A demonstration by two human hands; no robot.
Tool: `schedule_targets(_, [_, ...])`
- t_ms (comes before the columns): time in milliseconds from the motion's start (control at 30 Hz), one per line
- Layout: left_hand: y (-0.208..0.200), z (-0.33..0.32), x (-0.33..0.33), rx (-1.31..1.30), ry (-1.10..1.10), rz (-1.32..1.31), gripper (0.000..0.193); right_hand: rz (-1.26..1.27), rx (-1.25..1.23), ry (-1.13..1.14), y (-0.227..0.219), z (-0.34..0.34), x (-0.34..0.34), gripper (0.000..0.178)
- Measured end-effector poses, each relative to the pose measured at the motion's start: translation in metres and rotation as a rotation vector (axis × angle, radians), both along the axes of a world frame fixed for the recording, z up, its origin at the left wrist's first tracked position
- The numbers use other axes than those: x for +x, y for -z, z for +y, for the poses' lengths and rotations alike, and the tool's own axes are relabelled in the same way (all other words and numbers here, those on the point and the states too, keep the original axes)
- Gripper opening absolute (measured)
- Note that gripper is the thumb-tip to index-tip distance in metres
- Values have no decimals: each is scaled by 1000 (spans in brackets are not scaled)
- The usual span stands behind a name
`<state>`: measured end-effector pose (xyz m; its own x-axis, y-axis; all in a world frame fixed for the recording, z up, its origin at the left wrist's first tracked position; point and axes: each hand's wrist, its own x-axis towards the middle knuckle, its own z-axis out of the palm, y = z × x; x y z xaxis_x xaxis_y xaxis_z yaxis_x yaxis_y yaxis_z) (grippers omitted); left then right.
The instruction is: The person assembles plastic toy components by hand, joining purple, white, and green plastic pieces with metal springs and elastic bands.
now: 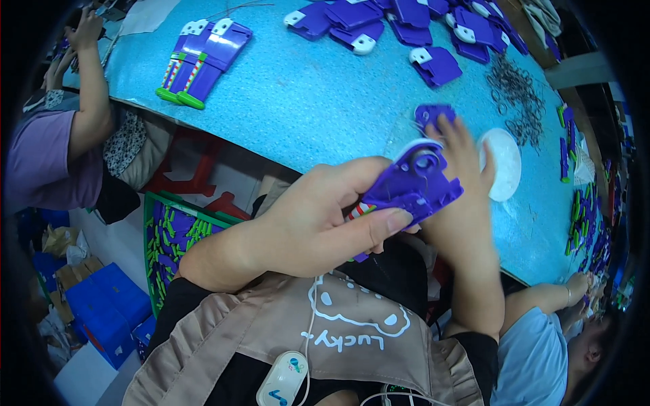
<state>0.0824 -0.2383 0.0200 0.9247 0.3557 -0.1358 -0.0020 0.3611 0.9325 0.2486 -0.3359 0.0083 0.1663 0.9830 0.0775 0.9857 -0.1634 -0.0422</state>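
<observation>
My left hand (328, 213) is closed around a purple plastic shell half (423, 183), its hollow inner side turned up. A round coil-like part sits in the shell's upper end, and a red-and-white striped piece shows by my fingers. Beyond it my right hand (464, 159) reaches out over the blue table, slightly blurred, with thumb and fingers apart. Its fingertips are at another purple shell piece (433, 115) lying on the tabletop; whether they touch it is unclear. Beside that hand lies a white round dish (502, 166).
Purple shells with white ends (406, 24) are heaped at the far side. Purple-and-green assembled pieces (206, 61) lie far left. A pile of dark metal rings (514, 95) is at right. A green crate (169, 237) of parts stands lower left. Other people sit on both sides.
</observation>
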Motion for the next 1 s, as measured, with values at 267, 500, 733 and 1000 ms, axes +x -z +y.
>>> schedule_targets(267, [0,8,-3,-68,-117,25,26,243,276,-195,15,-36,-17,44])
schedule_targets(500, [0,3,-4,5,-90,-14,41,86,257,-131,9,-41,-33,38])
schedule_targets(733, [8,-2,-1,177,-66,-91,42,646,434,49,-8,-45,-14,39])
schedule_targets(1000, [7,-16,7,394,32,-120,45,902,816,-7,-9,-30,-12,30])
